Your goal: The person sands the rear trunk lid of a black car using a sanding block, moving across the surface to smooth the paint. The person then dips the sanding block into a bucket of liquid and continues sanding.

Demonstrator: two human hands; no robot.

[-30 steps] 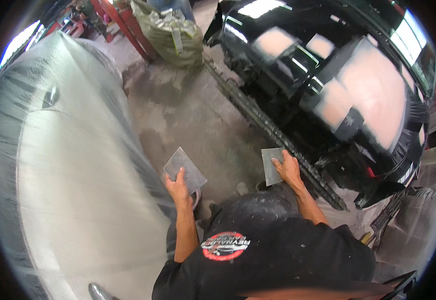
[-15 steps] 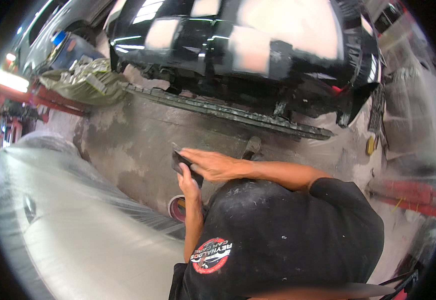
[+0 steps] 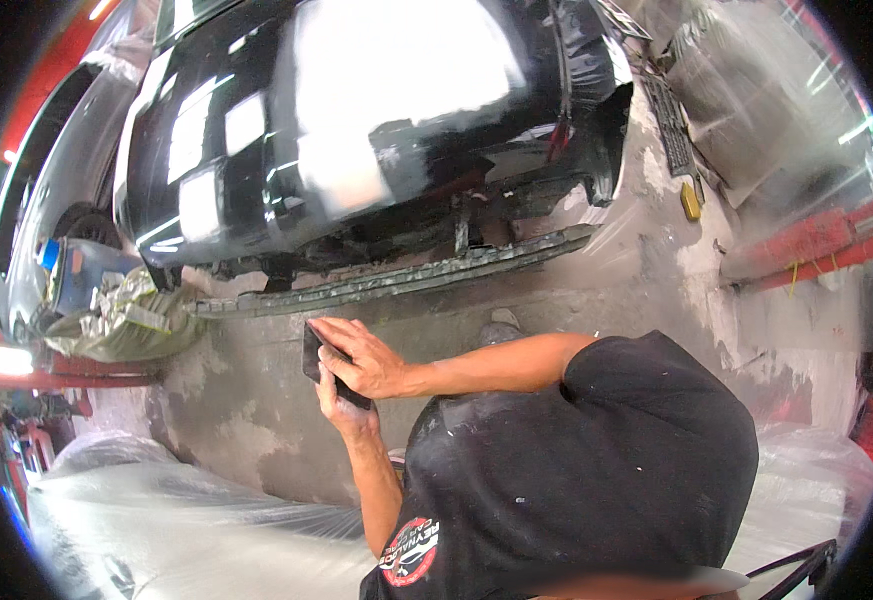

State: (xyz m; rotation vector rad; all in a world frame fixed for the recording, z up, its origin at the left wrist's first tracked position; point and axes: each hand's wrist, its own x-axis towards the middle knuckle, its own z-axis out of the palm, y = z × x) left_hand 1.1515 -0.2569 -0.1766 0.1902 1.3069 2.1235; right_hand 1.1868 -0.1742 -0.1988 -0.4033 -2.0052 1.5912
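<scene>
A thin black sanding block (image 3: 313, 352), rectangular and dark on its visible face, is held between my hands above the floor. My left hand (image 3: 346, 408) grips its near side from below, thumb up against it. My right hand (image 3: 364, 362) lies across the top with its fingers closed over the far end, hiding much of the block. Beyond my hands is the black car panel (image 3: 416, 150) with large pale patches. A long, worn bumper bar (image 3: 396, 282) runs along its lower edge.
Clear plastic sheeting (image 3: 226, 505) covers a pale surface close at the lower left. A bag of scraps (image 3: 121, 320) and a blue-capped container (image 3: 91, 268) stand at the left. Red lift arms (image 3: 821, 245) reach in at the right, near a small yellow object (image 3: 690, 202).
My view has turned right, so the car now sits further left. My right hand has closed further over the block, which shows a flatter, straighter face than before.
</scene>
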